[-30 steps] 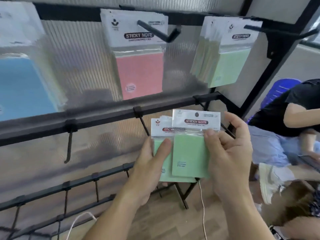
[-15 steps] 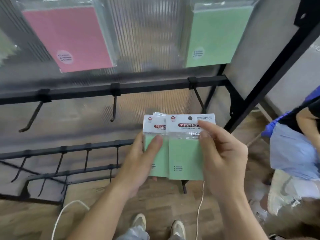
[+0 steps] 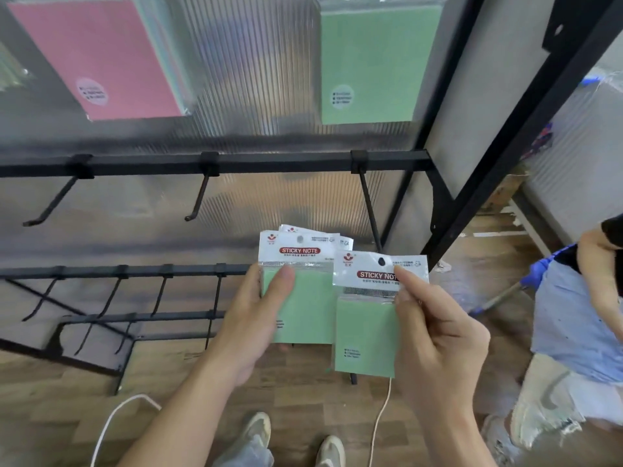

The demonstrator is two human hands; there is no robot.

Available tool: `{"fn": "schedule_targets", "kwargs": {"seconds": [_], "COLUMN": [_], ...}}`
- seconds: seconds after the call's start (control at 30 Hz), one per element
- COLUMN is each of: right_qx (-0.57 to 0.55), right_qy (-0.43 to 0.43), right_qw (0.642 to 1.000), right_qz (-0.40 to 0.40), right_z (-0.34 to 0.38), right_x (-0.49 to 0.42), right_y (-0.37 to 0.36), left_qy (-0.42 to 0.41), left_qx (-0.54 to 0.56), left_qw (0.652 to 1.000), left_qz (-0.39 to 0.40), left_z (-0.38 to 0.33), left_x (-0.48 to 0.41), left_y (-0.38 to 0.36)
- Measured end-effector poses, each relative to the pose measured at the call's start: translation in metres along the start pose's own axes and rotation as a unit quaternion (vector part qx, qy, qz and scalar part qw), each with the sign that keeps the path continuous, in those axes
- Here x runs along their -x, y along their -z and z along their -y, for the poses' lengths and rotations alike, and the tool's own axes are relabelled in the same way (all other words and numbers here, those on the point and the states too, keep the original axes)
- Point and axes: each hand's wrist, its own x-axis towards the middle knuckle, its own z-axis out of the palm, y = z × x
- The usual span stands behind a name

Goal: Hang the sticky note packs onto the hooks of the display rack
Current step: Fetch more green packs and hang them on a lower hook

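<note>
"What is the left hand (image 3: 256,318) doing?"
"Its fingers hold a stack of green packs (image 3: 303,298), thumb on front."
"And the right hand (image 3: 438,335)?"
"It pinches one green pack (image 3: 365,332) by its white top, just beside the stack, below a black hook (image 3: 369,210) of the rack (image 3: 269,162)."

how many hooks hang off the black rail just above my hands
3: a left hook, a middle hook, and a right hook whose tip is hidden behind the green sticky note packs. None visibly carries a pack.
</note>
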Motion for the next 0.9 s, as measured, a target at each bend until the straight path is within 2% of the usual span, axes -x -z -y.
{"fn": "schedule_targets", "kwargs": {"seconds": [0.3, 0.5, 0.77, 0.9], "right_qx": [0.041, 0.079, 0.184, 0.222], "right_qy": [0.062, 0.048, 0.048, 0.034], "right_qw": [0.997, 0.995, 0.978, 0.960], "right_qz": [0.032, 0.032, 0.089, 0.167], "right_z": [-0.013, -0.028, -0.041, -0.045], "right_x": [0.002, 0.000, -0.039, -0.065], "right_y": [0.012, 0.003, -0.017, -0.028], "left_qy": [-0.003, -0.002, 0.004, -0.004], "left_qx": [0.015, 0.004, 0.013, 0.011], "left_qw": [1.000, 0.999, 0.998, 0.998], "left_qz": [-0.011, -0.032, -0.064, -0.055], "left_z": [0.004, 0.007, 0.007, 0.003], "left_x": [-0.001, -0.003, 0.003, 0.006], "left_y": [-0.007, -0.004, 0.008, 0.007]}}
